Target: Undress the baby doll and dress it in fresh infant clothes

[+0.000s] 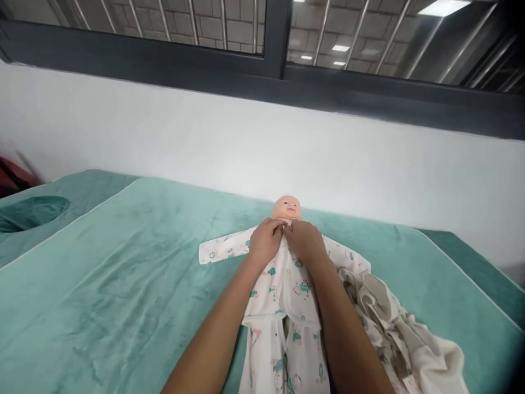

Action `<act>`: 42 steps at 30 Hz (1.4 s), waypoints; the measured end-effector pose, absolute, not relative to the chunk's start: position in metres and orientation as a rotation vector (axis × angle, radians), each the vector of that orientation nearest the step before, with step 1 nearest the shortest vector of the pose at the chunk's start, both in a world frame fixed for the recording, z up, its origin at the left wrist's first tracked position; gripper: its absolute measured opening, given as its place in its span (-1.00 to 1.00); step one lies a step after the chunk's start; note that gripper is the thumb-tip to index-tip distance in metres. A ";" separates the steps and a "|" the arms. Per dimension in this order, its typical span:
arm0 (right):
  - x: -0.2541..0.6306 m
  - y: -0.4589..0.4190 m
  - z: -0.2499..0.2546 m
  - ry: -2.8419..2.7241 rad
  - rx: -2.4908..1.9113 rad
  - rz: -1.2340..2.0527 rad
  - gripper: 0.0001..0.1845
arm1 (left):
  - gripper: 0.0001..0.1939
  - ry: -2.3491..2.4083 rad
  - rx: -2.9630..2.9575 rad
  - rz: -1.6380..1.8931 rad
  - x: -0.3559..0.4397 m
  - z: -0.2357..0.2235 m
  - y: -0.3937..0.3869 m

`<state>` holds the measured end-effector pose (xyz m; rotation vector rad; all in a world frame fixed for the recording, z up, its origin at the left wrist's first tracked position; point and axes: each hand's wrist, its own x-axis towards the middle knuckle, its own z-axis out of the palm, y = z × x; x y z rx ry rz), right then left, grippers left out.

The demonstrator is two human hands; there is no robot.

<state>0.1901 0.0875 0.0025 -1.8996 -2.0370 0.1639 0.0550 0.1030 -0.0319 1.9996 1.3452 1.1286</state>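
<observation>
A baby doll (287, 207) lies on its back, its head toward the wall. It wears a white printed baby shirt (273, 293) whose sleeves spread out to both sides. Printed baby trousers (268, 353) in a matching pattern cover the legs, running off the bottom edge. At the shirt's collar, just under the doll's chin, my left hand (266, 239) pinches the fabric. My right hand (304, 239) is closed on the collar right beside it, the fingertips of both hands nearly touching. What exactly sits between the fingertips is too small to see.
A green sheet (135, 284) with loose wrinkles covers the bed. Crumpled whitish cloth (404, 334) lies to the right of the doll. Behind the bed rises a white wall (229, 142) below a dark window frame (164, 65). A face hole (33, 212) shows at the left.
</observation>
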 end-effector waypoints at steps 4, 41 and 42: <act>0.195 0.089 0.002 -2.044 -1.963 0.073 -0.68 | -0.64 1.388 2.027 1.077 0.058 -0.030 0.103; 0.195 0.017 -0.016 -1.707 -1.549 0.342 -0.63 | -0.68 0.904 2.111 1.177 0.038 -0.033 0.058; 0.194 0.015 -0.012 -1.765 -1.578 0.332 -0.63 | -0.68 0.887 2.096 1.181 0.037 -0.034 0.059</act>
